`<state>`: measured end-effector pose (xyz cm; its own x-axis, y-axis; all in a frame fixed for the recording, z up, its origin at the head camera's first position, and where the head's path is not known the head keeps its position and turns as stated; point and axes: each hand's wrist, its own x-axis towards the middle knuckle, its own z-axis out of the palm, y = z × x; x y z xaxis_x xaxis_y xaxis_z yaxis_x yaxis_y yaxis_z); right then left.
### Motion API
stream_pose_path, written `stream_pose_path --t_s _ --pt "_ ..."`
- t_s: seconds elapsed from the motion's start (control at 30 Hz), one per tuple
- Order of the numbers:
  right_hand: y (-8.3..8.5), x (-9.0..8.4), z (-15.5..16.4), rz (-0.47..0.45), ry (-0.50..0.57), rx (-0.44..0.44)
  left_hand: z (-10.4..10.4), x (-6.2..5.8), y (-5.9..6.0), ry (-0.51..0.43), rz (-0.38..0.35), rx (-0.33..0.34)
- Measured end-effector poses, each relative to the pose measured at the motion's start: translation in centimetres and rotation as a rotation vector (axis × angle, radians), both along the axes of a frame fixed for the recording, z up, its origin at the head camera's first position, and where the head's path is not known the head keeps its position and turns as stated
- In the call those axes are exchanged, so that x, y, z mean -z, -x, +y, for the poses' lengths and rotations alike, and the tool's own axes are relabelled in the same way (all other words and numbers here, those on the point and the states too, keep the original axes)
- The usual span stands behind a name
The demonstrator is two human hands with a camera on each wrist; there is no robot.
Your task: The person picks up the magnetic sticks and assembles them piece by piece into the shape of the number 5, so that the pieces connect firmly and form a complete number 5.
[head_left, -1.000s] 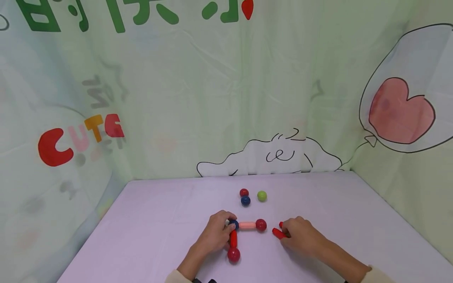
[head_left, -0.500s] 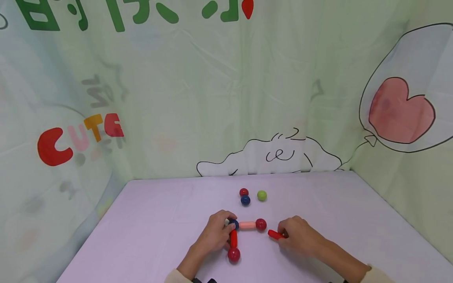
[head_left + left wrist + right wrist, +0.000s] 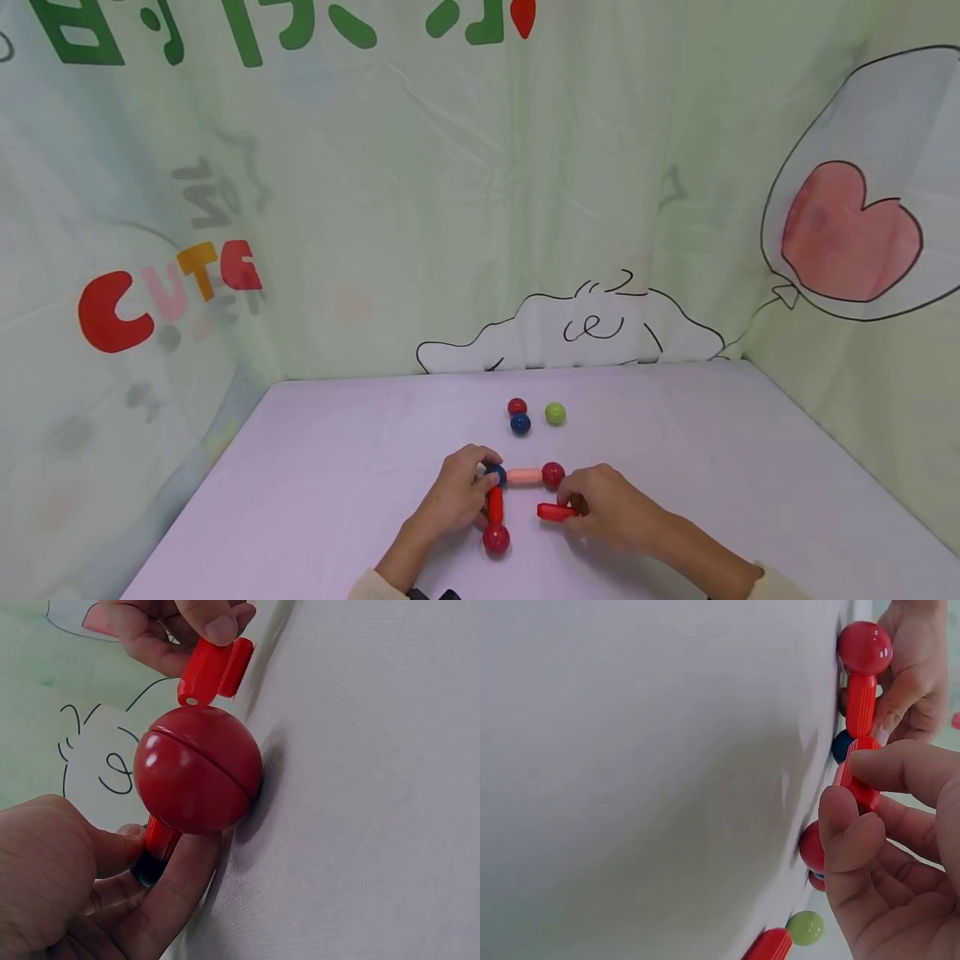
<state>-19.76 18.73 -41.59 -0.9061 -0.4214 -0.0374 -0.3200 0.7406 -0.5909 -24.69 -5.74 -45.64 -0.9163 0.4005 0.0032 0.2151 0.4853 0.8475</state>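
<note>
Nearest, a red ball [image 3: 496,541] caps a red rod [image 3: 496,506] running away to a blue ball [image 3: 497,476], gripped by the left hand [image 3: 454,489]. Rightward and slightly beyond that red ball, apart from it, the right hand [image 3: 613,510] pinches a loose red stick [image 3: 555,512], long axis sideways, bare end leftward. Beyond, a roughly parallel pink stick [image 3: 524,476] joins the second red ball [image 3: 553,475]; a green ball [image 3: 555,413] lies farther.

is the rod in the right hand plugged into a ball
Not at its visible end: the rod ends bare in the head view. The right hand hides the other.
</note>
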Motion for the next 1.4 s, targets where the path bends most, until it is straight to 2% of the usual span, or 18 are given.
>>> stream_pose_path --t_s 0.23,0.5,0.67,1.03,1.4 --pt "-0.1 0.0 -0.8 -0.049 -0.016 0.020 0.0 0.0 -0.2 -0.018 -0.023 -0.006" --pt "-0.3 0.1 -1.8 -0.074 -0.026 -0.052 0.0 -0.2 -0.2 -0.024 -0.027 -0.005" --pt "-0.4 0.1 -2.4 -0.101 -0.035 -0.064 0.0 -0.2 -0.1 -0.021 -0.014 -0.003" --pt "-0.5 0.4 -2.6 -0.105 -0.022 -0.101 0.1 -0.1 -0.2 -0.005 0.014 -0.010" --pt "-0.5 0.3 -2.6 -0.105 -0.011 -0.110 0.1 -0.2 -0.2 -0.011 0.006 -0.008"
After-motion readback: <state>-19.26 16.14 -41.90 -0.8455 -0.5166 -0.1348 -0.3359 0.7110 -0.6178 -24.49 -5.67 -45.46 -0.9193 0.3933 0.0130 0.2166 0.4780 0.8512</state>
